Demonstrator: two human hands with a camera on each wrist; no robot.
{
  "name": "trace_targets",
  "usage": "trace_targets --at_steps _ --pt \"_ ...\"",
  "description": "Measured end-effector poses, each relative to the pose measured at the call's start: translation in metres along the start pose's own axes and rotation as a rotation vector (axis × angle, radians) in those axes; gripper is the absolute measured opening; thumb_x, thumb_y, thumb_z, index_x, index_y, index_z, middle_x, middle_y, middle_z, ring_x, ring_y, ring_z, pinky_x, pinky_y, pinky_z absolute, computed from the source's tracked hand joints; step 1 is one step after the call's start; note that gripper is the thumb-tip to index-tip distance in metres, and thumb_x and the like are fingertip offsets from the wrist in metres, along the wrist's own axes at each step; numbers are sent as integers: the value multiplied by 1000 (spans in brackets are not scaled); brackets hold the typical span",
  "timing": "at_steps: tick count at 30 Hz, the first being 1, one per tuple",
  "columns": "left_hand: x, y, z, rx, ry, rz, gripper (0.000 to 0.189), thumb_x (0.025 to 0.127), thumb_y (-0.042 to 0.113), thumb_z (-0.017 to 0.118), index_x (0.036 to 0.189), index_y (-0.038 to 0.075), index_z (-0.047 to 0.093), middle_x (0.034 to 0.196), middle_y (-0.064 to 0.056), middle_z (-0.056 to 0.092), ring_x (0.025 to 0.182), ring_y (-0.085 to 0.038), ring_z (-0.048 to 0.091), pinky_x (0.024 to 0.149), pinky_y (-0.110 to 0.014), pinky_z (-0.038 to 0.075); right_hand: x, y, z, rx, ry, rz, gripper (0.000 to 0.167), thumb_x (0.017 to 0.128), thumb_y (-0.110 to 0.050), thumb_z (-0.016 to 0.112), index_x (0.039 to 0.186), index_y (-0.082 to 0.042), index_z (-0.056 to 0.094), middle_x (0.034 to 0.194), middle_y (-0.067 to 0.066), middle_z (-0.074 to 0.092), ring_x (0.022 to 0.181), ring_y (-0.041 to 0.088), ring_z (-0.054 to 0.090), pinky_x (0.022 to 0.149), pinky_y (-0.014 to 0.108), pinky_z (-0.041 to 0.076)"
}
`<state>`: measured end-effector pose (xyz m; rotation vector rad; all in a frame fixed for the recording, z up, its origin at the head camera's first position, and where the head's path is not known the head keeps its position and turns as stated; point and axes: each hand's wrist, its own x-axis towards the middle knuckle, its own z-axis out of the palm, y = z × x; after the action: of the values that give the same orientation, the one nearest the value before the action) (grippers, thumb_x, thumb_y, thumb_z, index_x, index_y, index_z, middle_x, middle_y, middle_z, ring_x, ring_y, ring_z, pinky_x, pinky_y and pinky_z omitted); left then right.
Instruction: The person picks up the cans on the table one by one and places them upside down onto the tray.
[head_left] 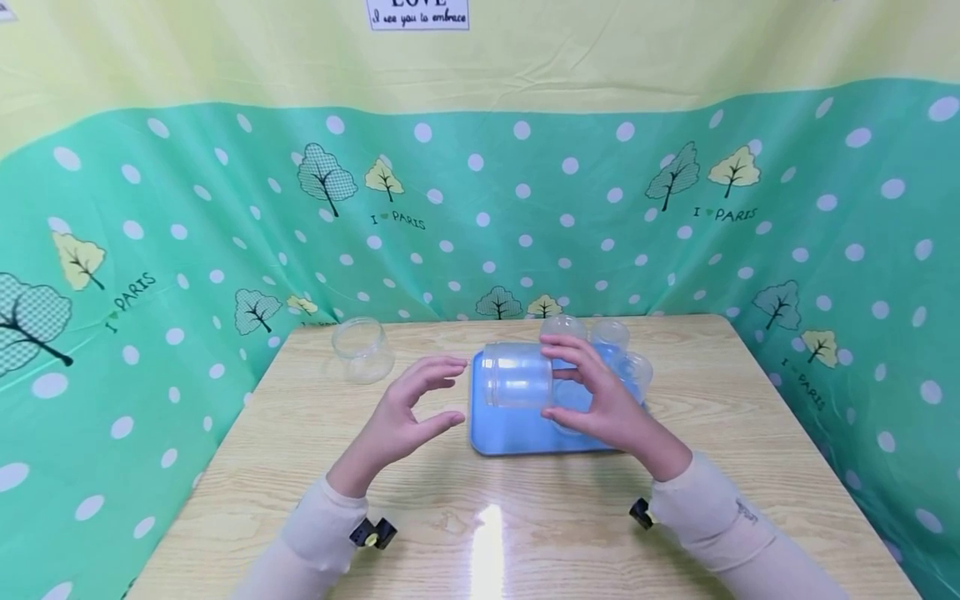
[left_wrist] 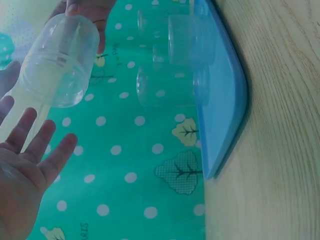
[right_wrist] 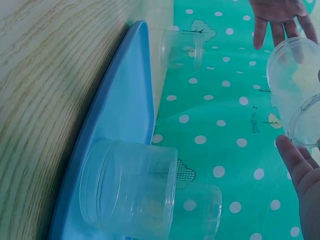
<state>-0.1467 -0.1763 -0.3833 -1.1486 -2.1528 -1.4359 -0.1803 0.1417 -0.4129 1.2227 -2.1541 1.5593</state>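
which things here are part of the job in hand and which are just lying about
Part of the job, it seems:
held jar, gripped by the right hand; left hand open beside it
blue tray
standing jars on the tray

Lying about, or just setting:
lone jar left of the tray, untouched, though it may belong
table
dotted curtain

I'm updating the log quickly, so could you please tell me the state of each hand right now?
Left hand: open, holding nothing.
Right hand: holding one end of a clear, cylindrical, plastic-looking jar turned on its side.
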Motion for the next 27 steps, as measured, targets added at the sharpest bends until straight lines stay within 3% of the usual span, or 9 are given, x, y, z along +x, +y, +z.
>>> trace_targets --at_steps 5,11,16,20,24,27 --pt "-2 -4 2 8 28 7 56 77 -17 79 129 -7 60 133 -25 60 130 -15 56 98 -51 55 3 -8 -1 -8 -2 -8 81 72 16 84 143 4 47 156 24 36 141 14 43 106 30 53" --pt "-3 -9 3 9 44 7 54 77 -17 79 127 -8 61 132 -25 60 129 -15 56 98 -51 55 12 -34 -6 -34 -5 -42 75 73 18 83 139 8 48 151 32 36 139 13 43 104 35 55" --pt "-2 -11 2 25 60 0 52 78 -17 78 126 -9 61 130 -26 61 128 -15 57 98 -52 55 21 -44 -13 -99 -26 -30 75 74 15 84 140 6 49 152 28 36 137 22 46 101 45 56" --pt "-5 -27 2 39 66 -17 53 78 -16 79 127 -9 61 131 -25 62 128 -18 57 99 -51 55 26 -29 -20 -155 -65 -29 78 78 6 86 145 -5 49 156 20 36 136 27 48 101 51 55" --pt "-10 -46 2 43 68 -32 55 78 -13 81 130 -6 61 133 -21 62 128 -20 57 101 -47 55 34 -20 -28 -187 -110 3 78 80 -1 87 148 -12 50 156 12 37 138 25 46 102 46 56" --pt "-11 -49 1 40 61 -40 56 81 -9 81 133 -1 62 134 -17 63 128 -20 57 101 -47 55 43 -21 -34 -222 -140 35 77 80 -4 87 147 -13 51 154 9 38 139 25 44 100 47 57"
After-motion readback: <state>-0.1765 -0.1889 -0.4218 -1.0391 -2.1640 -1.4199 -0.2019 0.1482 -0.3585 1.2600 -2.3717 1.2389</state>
